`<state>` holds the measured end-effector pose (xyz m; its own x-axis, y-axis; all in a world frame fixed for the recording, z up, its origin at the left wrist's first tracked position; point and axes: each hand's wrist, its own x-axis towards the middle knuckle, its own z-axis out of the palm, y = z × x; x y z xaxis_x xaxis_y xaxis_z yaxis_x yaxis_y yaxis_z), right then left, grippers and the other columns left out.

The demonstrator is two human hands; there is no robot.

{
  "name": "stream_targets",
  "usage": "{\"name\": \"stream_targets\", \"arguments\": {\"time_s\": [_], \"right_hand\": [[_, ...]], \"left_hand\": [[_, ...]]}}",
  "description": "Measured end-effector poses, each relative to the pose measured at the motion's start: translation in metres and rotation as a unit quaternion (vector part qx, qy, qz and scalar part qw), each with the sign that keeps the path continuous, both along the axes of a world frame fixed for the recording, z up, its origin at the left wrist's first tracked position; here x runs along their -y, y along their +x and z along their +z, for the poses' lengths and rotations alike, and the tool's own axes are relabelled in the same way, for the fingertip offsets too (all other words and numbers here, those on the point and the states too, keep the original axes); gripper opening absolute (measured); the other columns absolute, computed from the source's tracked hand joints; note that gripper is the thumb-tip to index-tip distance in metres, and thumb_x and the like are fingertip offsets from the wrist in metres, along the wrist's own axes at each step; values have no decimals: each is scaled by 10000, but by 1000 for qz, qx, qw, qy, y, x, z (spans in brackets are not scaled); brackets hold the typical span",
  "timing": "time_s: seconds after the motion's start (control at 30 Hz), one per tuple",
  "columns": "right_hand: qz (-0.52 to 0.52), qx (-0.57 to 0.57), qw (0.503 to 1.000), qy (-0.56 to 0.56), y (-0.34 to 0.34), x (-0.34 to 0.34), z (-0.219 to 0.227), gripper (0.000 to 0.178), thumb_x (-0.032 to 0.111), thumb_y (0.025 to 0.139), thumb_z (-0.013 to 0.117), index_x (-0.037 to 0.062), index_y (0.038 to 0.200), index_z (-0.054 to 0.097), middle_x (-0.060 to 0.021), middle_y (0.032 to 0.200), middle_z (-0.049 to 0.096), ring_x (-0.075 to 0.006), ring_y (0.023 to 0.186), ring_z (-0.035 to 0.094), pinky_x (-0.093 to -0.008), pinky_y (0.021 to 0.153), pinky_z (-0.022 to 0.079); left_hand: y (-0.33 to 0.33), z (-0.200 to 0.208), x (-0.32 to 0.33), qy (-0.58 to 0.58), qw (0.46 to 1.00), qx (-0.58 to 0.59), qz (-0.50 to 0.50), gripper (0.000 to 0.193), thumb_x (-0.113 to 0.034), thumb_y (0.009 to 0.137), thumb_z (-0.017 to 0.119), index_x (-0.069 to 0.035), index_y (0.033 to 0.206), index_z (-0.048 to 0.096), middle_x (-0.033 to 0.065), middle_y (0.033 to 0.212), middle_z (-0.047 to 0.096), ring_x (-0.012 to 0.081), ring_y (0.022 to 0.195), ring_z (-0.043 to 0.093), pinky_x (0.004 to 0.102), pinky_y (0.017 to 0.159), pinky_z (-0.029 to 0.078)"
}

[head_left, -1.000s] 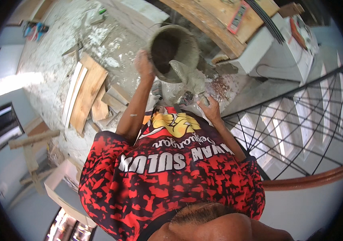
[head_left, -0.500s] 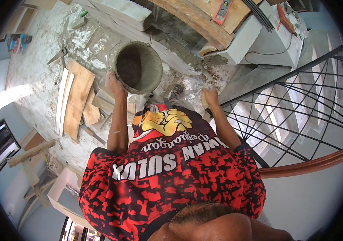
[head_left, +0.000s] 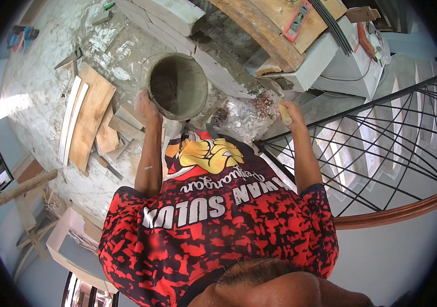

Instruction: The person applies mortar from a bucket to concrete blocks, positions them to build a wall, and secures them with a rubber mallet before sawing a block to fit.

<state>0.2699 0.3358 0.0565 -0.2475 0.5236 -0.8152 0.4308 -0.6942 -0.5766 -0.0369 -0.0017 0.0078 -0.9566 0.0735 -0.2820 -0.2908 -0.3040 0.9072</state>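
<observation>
My left hand [head_left: 147, 108] is closed on the near-left rim of a round bucket [head_left: 194, 89] crusted with grey cement. The bucket's mouth faces me, and a dark patch lies inside it. Out to the right, my right hand [head_left: 294, 113] is wrapped round the pale yellowish handle of a trowel [head_left: 284, 115]. Its thin grey blade is hard to make out against the rubble beyond. Bucket and trowel are well apart. A low wall of white blocks [head_left: 218, 69] stands just past the bucket.
Wooden boards [head_left: 91, 115] lie on the dusty floor at left. A red spirit level [head_left: 298, 21] and dark rods [head_left: 337, 31] rest on planks at the far right. A black metal railing [head_left: 361, 148] borders stairs on my right. A wooden sawhorse [head_left: 26, 204] stands lower left.
My right hand has moved outward to the right and slightly farther away with the trowel. The bucket stays in my left hand, nearly in place. The view has turned slightly.
</observation>
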Motion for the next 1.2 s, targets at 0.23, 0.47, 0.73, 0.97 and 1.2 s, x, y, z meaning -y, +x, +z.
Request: {"name": "stream_targets", "arguments": {"time_s": [0.23, 0.47, 0.73, 0.97, 1.2], "right_hand": [[29, -8, 999, 36, 27, 11, 58, 324, 154, 875, 515, -64, 1114, 524, -149, 924, 615, -184, 658, 587, -280, 503, 511], [133, 32, 986, 97, 59, 82, 90, 368, 119, 870, 494, 27, 1226, 492, -137, 1011, 601, -189, 692, 591, -310, 547, 524], [529, 62, 715, 452, -7, 109, 57, 395, 124, 802, 578, 38, 1183, 519, -181, 1062, 536, -383, 945, 561, -421, 790, 481], [576, 114, 502, 636, -83, 82, 55, 340, 52, 771, 536, 58, 1108, 582, -134, 953, 547, -346, 818, 592, -427, 698, 500], [658, 20, 574, 488, -97, 95, 60, 351, 105, 725, 586, 54, 1071, 614, -148, 944, 606, -347, 872, 616, -431, 741, 508]], "left_hand": [[-1, 1, -16, -32, 999, 16, 8, 218, -214, 951, 513, -19, 965, 608, 50, 937, 611, 130, 833, 558, 275, 764, 463], [7, 21, -36, -9, 998, 49, -34, 235, -224, 951, 515, -8, 961, 606, 57, 913, 616, 140, 821, 572, 282, 757, 476], [19, 35, -69, 26, 990, 40, -134, 254, -251, 944, 543, -11, 945, 625, 27, 879, 612, 110, 799, 547, 266, 733, 452], [31, 59, -107, -139, 943, -107, -283, 321, -303, 961, 511, -22, 859, 628, 3, 790, 574, 90, 759, 508, 250, 684, 423], [39, 71, -125, -191, 911, -170, -323, 434, -378, 943, 495, 29, 976, 640, 94, 822, 640, 180, 772, 550, 329, 733, 439]]}}
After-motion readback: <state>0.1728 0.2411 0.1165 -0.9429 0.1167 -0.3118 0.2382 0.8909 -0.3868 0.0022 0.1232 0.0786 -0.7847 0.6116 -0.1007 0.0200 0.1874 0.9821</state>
